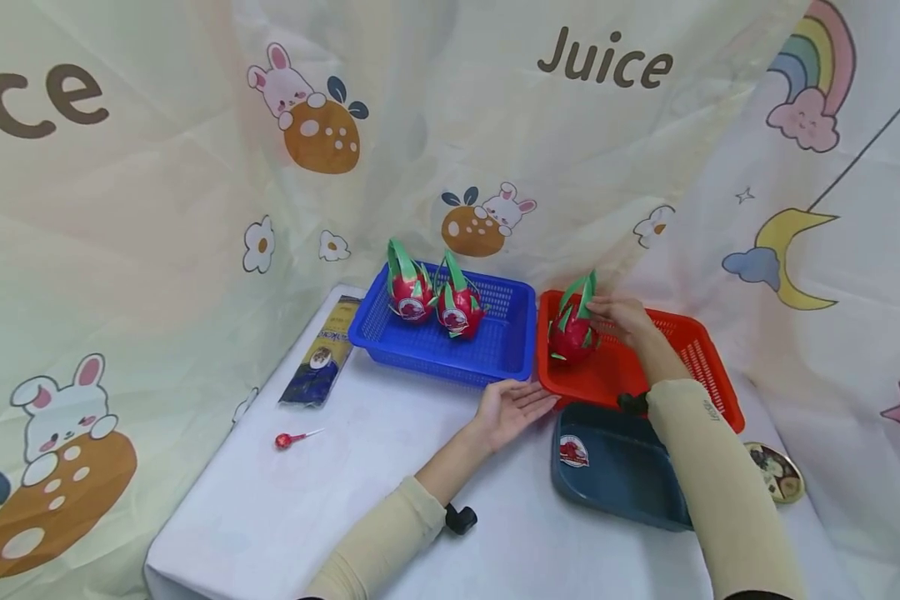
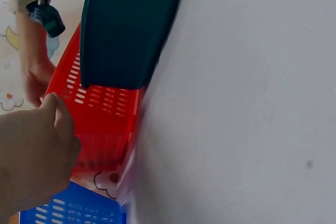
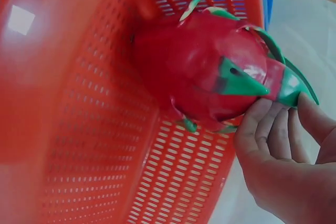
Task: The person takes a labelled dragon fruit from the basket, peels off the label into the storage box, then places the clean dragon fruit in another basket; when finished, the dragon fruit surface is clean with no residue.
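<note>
My right hand point(image 1: 621, 318) pinches the green leafy top of a red dragon fruit point(image 3: 199, 66). The fruit sits in the left end of the red basket point(image 1: 607, 385), low against its wall. With its palm turned up and fingers extended, my left hand point(image 1: 512, 410) lies near the front left corner of the red basket, holding nothing. Left of it stands the blue basket point(image 1: 513, 333), with two more dragon fruits inside, one at the left point(image 1: 410, 292) and another point(image 1: 459, 307) beside it, both bearing round stickers.
A dark teal bin point(image 1: 615, 479) stands in front of the red basket, under my right forearm. At the table's right edge lies a round tin point(image 1: 776, 472). On the left are a gold and blue packet point(image 1: 321, 354) and a red lollipop point(image 1: 285, 440). Printed cloth hangs behind.
</note>
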Tool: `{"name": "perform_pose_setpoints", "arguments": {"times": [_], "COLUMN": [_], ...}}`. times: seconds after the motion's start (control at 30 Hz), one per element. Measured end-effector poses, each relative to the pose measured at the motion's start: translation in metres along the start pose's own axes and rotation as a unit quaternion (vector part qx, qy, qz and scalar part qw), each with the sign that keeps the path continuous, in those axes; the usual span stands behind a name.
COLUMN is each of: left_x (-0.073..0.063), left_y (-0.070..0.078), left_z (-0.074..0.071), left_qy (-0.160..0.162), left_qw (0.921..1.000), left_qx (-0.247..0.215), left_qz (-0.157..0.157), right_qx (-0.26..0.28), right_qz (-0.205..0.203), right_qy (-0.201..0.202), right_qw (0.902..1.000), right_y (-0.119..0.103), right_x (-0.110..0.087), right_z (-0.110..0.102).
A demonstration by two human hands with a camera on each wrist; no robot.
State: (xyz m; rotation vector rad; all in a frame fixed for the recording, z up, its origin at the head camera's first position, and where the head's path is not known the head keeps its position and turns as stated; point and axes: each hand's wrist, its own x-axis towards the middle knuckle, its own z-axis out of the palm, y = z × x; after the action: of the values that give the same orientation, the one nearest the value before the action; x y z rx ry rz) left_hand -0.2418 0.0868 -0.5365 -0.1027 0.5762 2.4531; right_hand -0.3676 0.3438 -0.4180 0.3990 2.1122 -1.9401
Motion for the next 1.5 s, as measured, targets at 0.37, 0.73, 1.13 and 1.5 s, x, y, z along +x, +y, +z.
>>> {"name": "perform_pose_setpoints", "arguments": {"times": [0.37, 0.73, 1.13, 1.5], "left_x": [-0.006, -0.032, -0.066, -0.084], "left_y": [0.001, 0.023, 0.065, 0.108], "left_z": [-0.004, -0.019, -0.048, -0.060], "left_qy": [-0.010, -0.013, -0.003, 0.037], "left_qw": [0.9997, 0.9973, 0.9954, 0.9879], "left_qx": [0.013, 0.072, 0.070, 0.050], "left_qz": [-0.018, 0.003, 0.065, 0.142], "right_qx": [-0.008, -0.153, -0.163, -0.001], "right_qz": [-0.015, -0.041, -0.131, -0.146], "right_qy": [0.052, 0.207, 0.273, 0.086], "right_qw": [0.9985, 0.9654, 0.9391, 0.9856], "right_y": [0.013, -0.001, -0.009, -0.026], "right_x": [0.002, -0.008, -0.009, 0.008], "right_z": [0.011, 0.049, 0.067, 0.128]}}
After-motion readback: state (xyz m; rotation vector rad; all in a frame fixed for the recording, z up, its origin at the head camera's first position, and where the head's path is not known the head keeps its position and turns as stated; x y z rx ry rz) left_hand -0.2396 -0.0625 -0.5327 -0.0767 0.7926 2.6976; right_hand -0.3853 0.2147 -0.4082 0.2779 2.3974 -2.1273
